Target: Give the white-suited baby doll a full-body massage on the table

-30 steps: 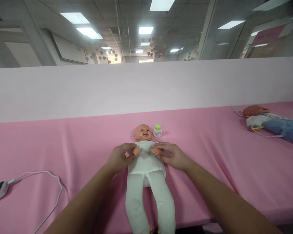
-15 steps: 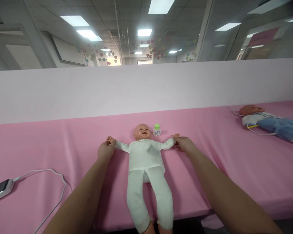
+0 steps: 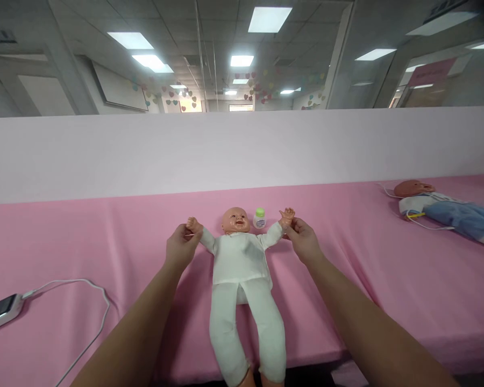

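A baby doll (image 3: 242,258) in a white top and white trousers lies face up in the middle, its feet toward me. Its arms are spread and raised a little. My left hand (image 3: 183,245) pinches the doll's arm at the wrist on the left side. On the right side my right hand (image 3: 303,240) holds the other wrist between thumb and fingers, and the doll's small hand sticks up above. Beside the doll's head stands a small clear bottle (image 3: 259,219) with a green cap.
Pink cloth (image 3: 145,226) covers the table. A second doll (image 3: 455,212) in blue lies at the far right with thin tubes. At the left edge is a white device (image 3: 3,312) with a cable (image 3: 102,322). A white partition (image 3: 226,153) runs behind.
Both my hands have moved inward, bringing the doll's hands up and closer to its head. The camera view has tilted slightly upward.
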Tool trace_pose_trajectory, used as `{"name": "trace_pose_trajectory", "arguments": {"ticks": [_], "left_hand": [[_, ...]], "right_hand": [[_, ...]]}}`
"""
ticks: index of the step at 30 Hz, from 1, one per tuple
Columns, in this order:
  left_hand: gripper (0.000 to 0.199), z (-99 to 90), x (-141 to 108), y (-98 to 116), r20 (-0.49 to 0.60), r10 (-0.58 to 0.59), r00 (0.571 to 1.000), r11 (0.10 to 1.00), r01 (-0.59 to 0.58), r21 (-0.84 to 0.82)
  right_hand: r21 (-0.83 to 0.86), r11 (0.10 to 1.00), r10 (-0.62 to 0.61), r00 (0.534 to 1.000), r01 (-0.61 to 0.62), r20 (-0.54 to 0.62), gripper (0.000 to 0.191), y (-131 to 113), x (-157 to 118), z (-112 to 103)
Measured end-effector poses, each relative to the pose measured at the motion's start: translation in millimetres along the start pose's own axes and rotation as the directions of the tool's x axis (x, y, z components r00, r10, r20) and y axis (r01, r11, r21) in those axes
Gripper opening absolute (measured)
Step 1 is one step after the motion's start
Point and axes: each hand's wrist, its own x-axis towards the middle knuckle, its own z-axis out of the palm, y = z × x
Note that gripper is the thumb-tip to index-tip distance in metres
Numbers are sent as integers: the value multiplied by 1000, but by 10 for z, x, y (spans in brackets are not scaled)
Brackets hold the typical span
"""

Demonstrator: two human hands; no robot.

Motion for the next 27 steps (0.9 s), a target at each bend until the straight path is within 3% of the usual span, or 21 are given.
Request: {"name": "trace_pose_trajectory", "arguments": {"ticks": [3,6,8,10,12,16,18,21,24,27], "left_hand": [[25,89,-231,177,224,211,952,960,-245,137],[19,169,-382,228,410,315,856,884,-422,201],[8,203,-422,219,526,363,769,776,-562,287],[6,223,-432,211,628,350,695,639,-668,382],[14,241,-434,221,711,279,645,534,-720,443],[23,274,-456,271,795,170,583,501,-745,440],[21,276,-463,277,785,167,597,521,-729,444],[11,245,-431,245,689,219,691,609,-648,457],[12,180,-320,170,493,294,819,772,-508,383],[17,103,-144,60,245,200,949,933,-261,249]], "right_hand": [[-96,962,-233,954,254,188,38,-177,-204,151],[-146,854,-391,802,499,450,30,-262,-351,266],[-183,766,-422,697,616,580,35,-275,-396,310],[-235,684,-409,630,690,661,40,-268,-408,337],[-292,608,-375,591,738,714,39,-254,-407,355],[-341,509,-342,549,790,762,39,-233,-418,389],[-336,523,-347,556,783,756,41,-229,-433,397],[-293,650,-370,629,701,684,38,-210,-422,377],[-182,859,-343,801,479,490,27,-143,-312,293],[-31,985,-161,970,170,184,32,-19,-107,142]]}}
